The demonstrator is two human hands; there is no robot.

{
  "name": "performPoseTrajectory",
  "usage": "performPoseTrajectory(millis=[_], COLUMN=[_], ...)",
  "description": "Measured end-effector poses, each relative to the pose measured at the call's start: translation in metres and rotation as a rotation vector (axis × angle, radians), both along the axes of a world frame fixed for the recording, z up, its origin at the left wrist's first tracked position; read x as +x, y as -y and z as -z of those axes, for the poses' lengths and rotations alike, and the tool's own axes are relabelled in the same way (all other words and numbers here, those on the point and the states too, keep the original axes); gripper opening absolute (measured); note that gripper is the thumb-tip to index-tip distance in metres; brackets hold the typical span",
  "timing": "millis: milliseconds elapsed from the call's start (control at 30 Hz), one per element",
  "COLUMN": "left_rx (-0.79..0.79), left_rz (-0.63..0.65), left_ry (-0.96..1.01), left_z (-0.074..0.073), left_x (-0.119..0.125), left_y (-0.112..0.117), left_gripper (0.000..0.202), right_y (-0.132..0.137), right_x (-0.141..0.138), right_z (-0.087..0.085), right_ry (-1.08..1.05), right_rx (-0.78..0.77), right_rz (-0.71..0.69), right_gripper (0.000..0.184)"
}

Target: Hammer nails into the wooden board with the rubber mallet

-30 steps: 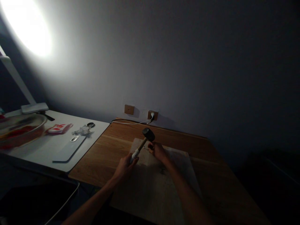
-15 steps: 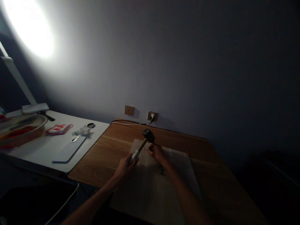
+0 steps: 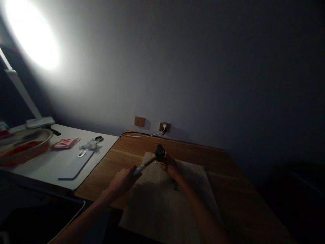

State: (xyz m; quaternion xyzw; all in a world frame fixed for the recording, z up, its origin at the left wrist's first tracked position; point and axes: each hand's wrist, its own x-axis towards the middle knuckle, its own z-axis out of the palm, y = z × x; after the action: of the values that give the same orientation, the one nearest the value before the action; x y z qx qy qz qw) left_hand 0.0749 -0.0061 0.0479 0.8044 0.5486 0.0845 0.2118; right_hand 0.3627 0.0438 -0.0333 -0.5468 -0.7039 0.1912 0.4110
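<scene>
My left hand (image 3: 124, 178) grips the pale lower end of the wooden handle of a mallet (image 3: 159, 153) with a dark head. The head is at the fingers of my right hand (image 3: 170, 166) and hides part of them. These fingers are closed over the far part of a pale flat board (image 3: 162, 200). A thin, shiny nail-like piece (image 3: 158, 163) sticks out to the left from them, too small to make out fully. A small dark object (image 3: 176, 187) lies on the board by my right forearm.
The board lies on a wooden table (image 3: 109, 169). On a white table (image 3: 106, 144) at left are a grey-white scale (image 3: 76, 166), crumpled plastic (image 3: 90, 145), a red-and-white packet (image 3: 66, 143), a large clear bowl (image 3: 48, 137) and a lamp (image 3: 25, 95). Cables (image 3: 142, 136) run to a wall socket (image 3: 165, 127).
The mallet head has come down towards my right fingers, its handle now closer to level. My left hand has moved left. My right hand stays nearly in place.
</scene>
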Motion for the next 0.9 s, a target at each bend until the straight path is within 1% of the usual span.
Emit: performPoseTrajectory(millis=[167,233,300,367,467,533,600,700,800,900], left_rx=[0.027,0.008,-0.014,-0.019,-0.016,-0.017,-0.024,-0.042,-0.051,-0.06], left_rz=[0.033,0.032,0.019,0.005,0.006,0.005,-0.003,-0.011,-0.02,-0.034], left_ry=[-0.025,-0.033,-0.041,-0.033,-0.001,0.011,0.015,0.039,0.106,0.19], left_z=[0.004,0.006,0.007,0.009,0.013,0.016,0.017,0.016,0.016,0.021], left_x=[0.007,0.01,0.012,0.013,0.013,0.013,0.012,0.012,0.013,0.015], left_y=[0.002,0.003,0.005,0.006,0.006,0.004,0.004,0.005,0.007,0.009], left_gripper=[0.024,0.024,0.026,0.027,0.028,0.028,0.028,0.026,0.026,0.029], right_y=[0.011,0.018,0.027,0.038,0.055,0.064,0.071,0.075,0.074,0.067], right_x=[0.021,0.033,0.043,0.05,0.054,0.052,0.048,0.041,0.037,0.036], right_z=[-0.005,-0.011,-0.022,-0.035,-0.053,-0.06,-0.062,-0.059,-0.054,-0.051], right_ry=[-0.059,-0.037,0.001,0.043,0.108,0.149,0.174,0.214,0.274,0.256], right_rx=[-0.025,-0.031,-0.054,-0.094,-0.169,-0.235,-0.314,-0.39,-0.382,-0.352], right_rz=[0.029,0.034,0.044,0.031,-0.041,-0.099,-0.151,-0.218,-0.238,-0.24], right_gripper=[0.078,0.082,0.077,0.065,0.041,0.032,0.032,0.036,0.038,0.034])
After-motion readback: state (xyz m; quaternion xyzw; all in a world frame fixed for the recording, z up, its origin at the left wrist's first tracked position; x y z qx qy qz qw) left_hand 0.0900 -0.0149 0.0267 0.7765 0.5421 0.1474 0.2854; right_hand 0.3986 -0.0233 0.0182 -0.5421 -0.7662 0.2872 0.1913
